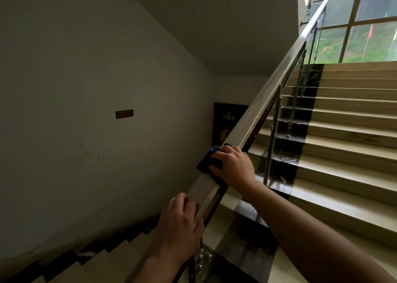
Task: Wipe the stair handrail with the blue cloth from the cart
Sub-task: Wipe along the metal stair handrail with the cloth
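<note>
Holds blue cloth (207,162) bunched on top of handrail (268,93), low on the flight, with right hand (233,166), fingers curled over cloth. Grips rail just below with left hand (180,220), fingers wrapped round. Looks mid-wipe: cloth already fetched, cart out of view. Probably leaves long upper stretch toward window (365,25); cannot tell cleaned parts.

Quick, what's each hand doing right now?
Left hand: closed, gripping the handrail.
Right hand: closed, holding the blue cloth on the handrail.
</note>
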